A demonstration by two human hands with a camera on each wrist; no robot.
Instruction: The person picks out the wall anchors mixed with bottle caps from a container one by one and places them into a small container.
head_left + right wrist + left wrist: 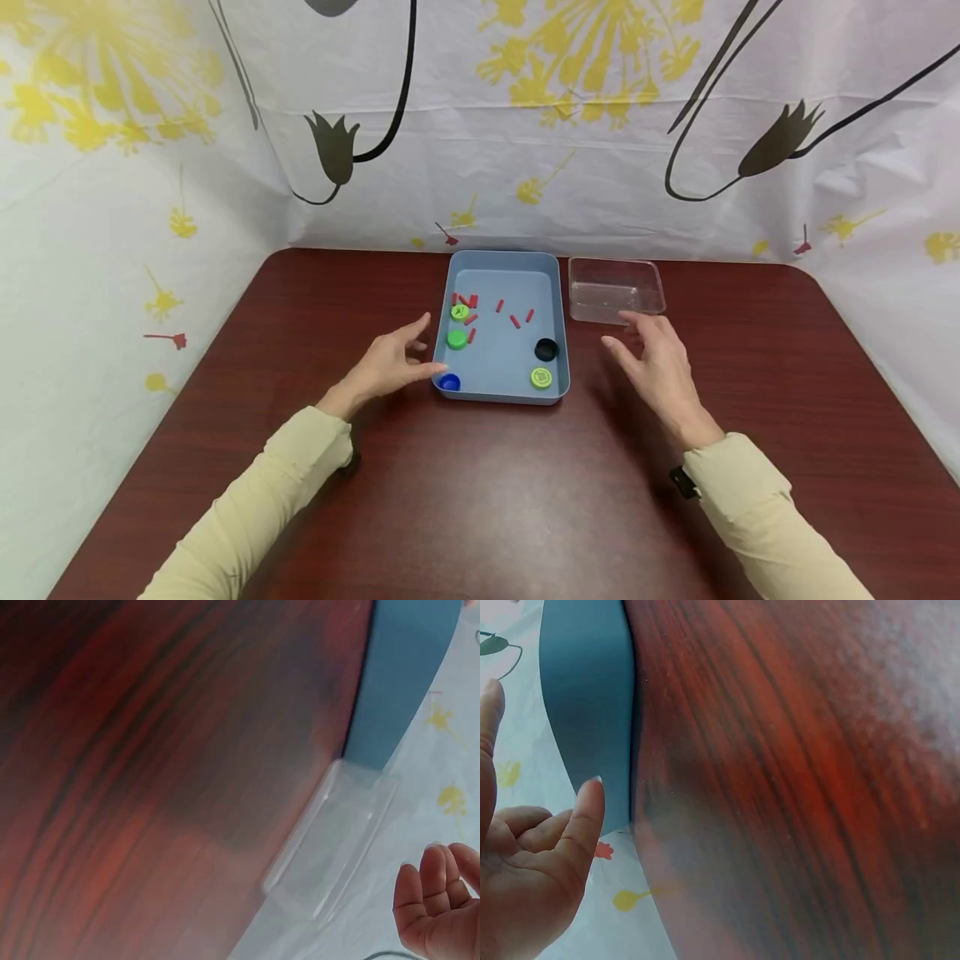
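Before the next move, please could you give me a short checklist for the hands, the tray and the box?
1. Left hand holding nothing: ok.
2. Right hand holding nothing: ok.
3. Blue tray flat on the table: ok.
4. Red sticks gathered together: not ok, spread about the tray.
5. Clear box standing beside the tray: ok.
6. Left hand apart from the tray: cannot tell, thumb overlaps its rim in the head view.

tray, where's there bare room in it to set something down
The tray has two bare patches: the near middle, between the blue cap and the yellow-green cap, and the far strip, between the red sticks and the far wall. Its left side is crowded: red sticks lie beside two green caps.
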